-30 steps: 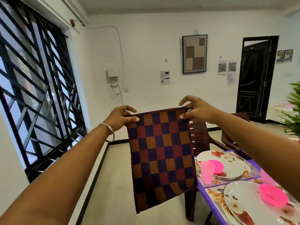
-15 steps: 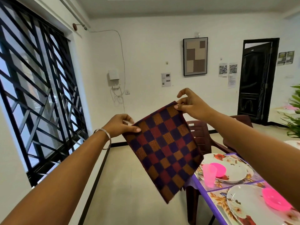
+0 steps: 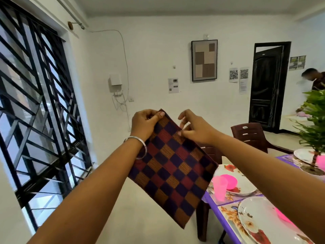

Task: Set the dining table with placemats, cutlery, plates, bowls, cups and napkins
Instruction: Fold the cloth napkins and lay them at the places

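Napkin [image 3: 173, 166] step: left hand [image 3: 144, 124] pinches its top corner, right hand [image 3: 195, 129] pinches the edge; next, fold and lay by a plate [image 3: 246, 188].

near plate [image 3: 267, 224] cut off by frame edge, distant person [image 3: 316, 79] blurred

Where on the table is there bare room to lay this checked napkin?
Little shows. The near placemat is bare only beside the near plate, at the table's left edge. The far setting is crowded: pink cup, pink bowl, far plate.
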